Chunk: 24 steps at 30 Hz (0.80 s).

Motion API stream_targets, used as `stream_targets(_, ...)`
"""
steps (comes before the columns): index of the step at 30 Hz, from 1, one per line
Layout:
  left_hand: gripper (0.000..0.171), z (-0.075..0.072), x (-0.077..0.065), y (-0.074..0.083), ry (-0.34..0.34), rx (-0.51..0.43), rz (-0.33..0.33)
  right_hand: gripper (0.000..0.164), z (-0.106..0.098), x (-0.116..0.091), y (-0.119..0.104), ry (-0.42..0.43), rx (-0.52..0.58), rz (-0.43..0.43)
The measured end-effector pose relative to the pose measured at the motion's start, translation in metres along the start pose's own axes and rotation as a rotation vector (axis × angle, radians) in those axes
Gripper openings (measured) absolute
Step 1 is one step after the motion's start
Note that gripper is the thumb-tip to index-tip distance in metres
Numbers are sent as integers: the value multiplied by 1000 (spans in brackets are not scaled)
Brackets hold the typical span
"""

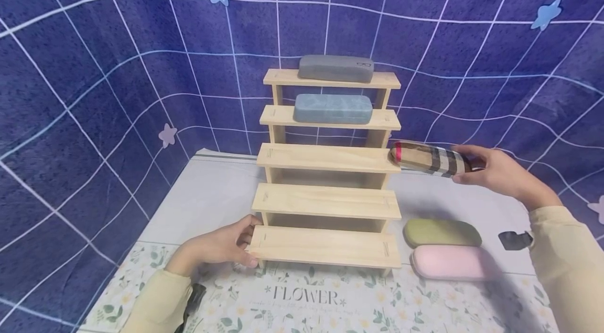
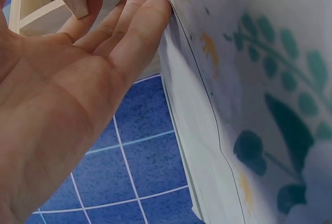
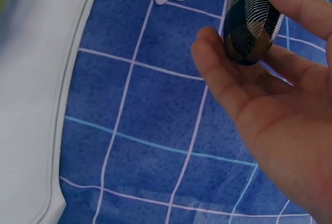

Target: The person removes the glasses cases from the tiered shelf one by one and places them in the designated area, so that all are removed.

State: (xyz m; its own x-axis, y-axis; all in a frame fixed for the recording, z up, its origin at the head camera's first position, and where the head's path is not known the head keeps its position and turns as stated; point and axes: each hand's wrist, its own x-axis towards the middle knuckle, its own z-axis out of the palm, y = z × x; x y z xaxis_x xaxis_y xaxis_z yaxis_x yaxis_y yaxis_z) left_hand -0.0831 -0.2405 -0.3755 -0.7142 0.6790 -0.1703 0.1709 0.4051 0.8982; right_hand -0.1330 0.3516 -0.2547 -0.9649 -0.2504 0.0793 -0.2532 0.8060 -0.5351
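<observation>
A plaid glasses case [image 1: 427,159], tan with black and white bands and a red stripe, is pinched by its right end in my right hand [image 1: 502,173]. Its left tip is at the right end of the wooden tiered shelf's [image 1: 325,158] middle step; whether they touch I cannot tell. The right wrist view shows thumb and fingers about the case [image 3: 254,27]. Down at the lowest step's left end, my left hand [image 1: 222,243] grips the shelf, thumb in front and fingers behind. A grey glasses case [image 1: 335,68] lies on the top step, a blue one [image 1: 332,109] on the second.
Right of the shelf, a green glasses case [image 1: 441,232] and a pink one [image 1: 455,262] lie side by side on the table. A floral tablecloth [image 1: 302,317] covers the front. Behind hangs a dark blue gridded curtain [image 1: 189,23] with stars.
</observation>
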Motion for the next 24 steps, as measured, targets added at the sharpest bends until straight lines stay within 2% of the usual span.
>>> stream_targets(7,71,0,0,-1,-2,11,-6,65,6,-6,24,13,-9,-46)
stream_targets(15,71,2,-1,-1,-5,-7,5,62,29,-5,49,-14,-56,-119)
stream_targets(18,72,1,0,-2,-8,-16,-4,62,39,-3,56,-50,-43,-149)
stream_targets(24,73,1,1,-1,-12,-16,-1,59,58,-3,69,-103,-143,-166)
